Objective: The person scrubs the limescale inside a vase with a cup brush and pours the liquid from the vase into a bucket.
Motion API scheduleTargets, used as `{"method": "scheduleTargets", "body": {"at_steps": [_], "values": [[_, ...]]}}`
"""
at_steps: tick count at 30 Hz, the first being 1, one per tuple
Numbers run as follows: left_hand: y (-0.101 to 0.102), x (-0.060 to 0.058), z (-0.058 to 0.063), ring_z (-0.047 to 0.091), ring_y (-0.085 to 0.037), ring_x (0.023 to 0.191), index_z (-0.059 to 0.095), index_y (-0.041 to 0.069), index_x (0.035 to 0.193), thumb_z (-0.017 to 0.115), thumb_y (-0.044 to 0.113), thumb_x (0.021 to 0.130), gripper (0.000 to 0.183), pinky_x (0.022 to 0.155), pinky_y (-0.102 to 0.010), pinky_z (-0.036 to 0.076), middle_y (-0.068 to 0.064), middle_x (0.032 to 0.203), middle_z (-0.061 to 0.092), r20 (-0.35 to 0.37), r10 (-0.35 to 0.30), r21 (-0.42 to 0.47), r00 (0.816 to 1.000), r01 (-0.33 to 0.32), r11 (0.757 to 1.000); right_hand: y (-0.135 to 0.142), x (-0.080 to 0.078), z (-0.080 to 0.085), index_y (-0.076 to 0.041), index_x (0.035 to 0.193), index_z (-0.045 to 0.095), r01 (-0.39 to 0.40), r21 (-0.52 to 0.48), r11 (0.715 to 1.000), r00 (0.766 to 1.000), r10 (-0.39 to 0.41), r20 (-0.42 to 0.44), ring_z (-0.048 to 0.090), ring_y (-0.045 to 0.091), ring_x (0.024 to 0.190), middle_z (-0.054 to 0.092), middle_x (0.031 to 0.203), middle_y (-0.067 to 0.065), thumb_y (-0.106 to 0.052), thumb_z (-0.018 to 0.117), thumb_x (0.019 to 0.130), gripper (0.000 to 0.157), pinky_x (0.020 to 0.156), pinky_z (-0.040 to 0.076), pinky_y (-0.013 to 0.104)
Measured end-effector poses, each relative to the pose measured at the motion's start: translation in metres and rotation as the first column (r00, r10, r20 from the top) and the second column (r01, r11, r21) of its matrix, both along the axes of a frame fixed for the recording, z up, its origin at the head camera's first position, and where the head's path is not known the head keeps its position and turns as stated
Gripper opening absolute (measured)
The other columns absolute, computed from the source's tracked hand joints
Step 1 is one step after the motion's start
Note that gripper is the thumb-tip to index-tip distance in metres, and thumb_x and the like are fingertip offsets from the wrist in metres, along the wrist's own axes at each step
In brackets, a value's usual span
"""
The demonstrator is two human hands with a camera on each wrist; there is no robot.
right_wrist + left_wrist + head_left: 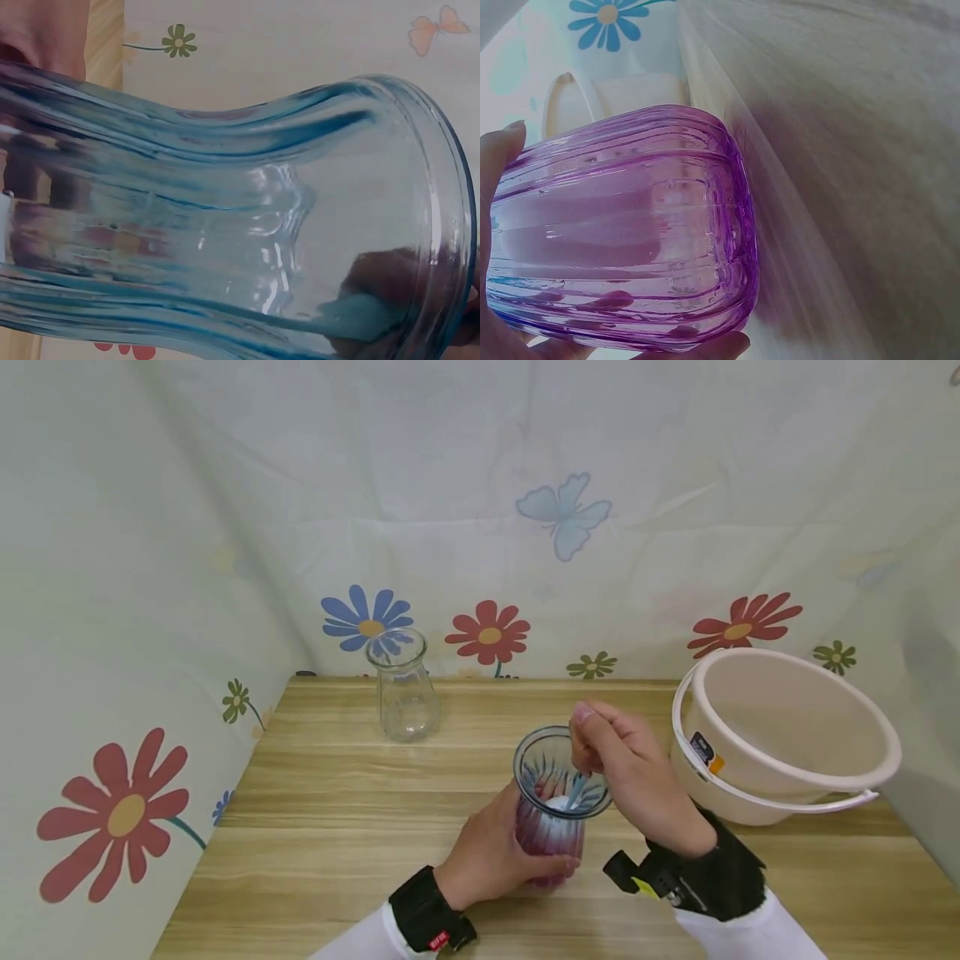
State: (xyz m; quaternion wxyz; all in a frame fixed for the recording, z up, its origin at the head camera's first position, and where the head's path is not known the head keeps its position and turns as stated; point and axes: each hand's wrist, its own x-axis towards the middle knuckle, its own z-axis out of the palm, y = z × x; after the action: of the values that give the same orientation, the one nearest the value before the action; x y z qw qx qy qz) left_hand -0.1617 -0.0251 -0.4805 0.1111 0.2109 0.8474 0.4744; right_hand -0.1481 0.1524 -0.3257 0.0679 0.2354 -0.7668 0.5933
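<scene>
A ribbed glass vase (551, 835), blue at its flared rim and purple at its base, stands tilted in front of me. My left hand (487, 852) grips its lower body from the left, fingers and thumb wrapped round the glass. Over the rim, my right hand (633, 768) holds the light-blue handle (577, 790) of a bottle brush, whose smooth white head (558, 802) is down inside the vase. Through the purple wall in the left wrist view the head (592, 232) shows as a pale block. Water drops cling to the glass.
A clear glass vase (408, 702) stands upright at the back left of the wooden table (322, 810). To the right is a beige bucket (757, 793) with its white handle (795, 807) lowered. A flower-printed cloth (450, 552) hangs behind the table.
</scene>
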Motion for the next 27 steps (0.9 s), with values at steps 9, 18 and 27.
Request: {"method": "scheduleTargets", "body": {"at_steps": [9, 18, 27], "values": [[0.001, 0.0, 0.0, 0.061, -0.007, 0.115, 0.027, 0.049, 0.15, 0.084, 0.068, 0.073, 0.098, 0.099, -0.04, 0.058, 0.015, 0.138, 0.058, 0.013, 0.007, -0.016, 1.0, -0.007, 1.0, -0.002, 0.0, 0.002, -0.003, 0.075, 0.045, -0.021, 0.05, 0.999, 0.999, 0.019, 0.037, 0.043, 0.027, 0.061, 0.039, 0.065, 0.009, -0.018, 0.035, 0.114, 0.043, 0.057, 0.039, 0.038], [0.001, -0.001, -0.001, 0.061, -0.006, 0.114, 0.027, 0.049, 0.151, 0.084, 0.07, 0.072, 0.1, 0.099, -0.039, 0.057, 0.016, 0.138, 0.057, 0.006, 0.004, -0.008, 1.0, -0.004, 1.0, 0.0, 0.002, 0.006, -0.003, 0.075, 0.045, -0.023, 0.07, 0.997, 0.998, 0.019, 0.064, 0.044, 0.025, 0.062, 0.039, 0.065, 0.008, -0.022, 0.036, 0.114, 0.044, 0.06, 0.039, 0.037], [0.0, 0.0, -0.002, 0.062, -0.006, 0.114, 0.026, 0.05, 0.151, 0.083, 0.07, 0.072, 0.1, 0.099, -0.038, 0.057, 0.016, 0.138, 0.058, -0.02, 0.001, -0.013, 1.0, -0.001, 1.0, 0.003, 0.003, 0.021, -0.004, 0.076, 0.045, -0.041, 0.059, 0.997, 0.993, 0.034, 0.117, 0.042, 0.028, 0.067, 0.037, 0.07, 0.008, -0.031, 0.036, 0.114, 0.048, 0.062, 0.038, 0.036]]}}
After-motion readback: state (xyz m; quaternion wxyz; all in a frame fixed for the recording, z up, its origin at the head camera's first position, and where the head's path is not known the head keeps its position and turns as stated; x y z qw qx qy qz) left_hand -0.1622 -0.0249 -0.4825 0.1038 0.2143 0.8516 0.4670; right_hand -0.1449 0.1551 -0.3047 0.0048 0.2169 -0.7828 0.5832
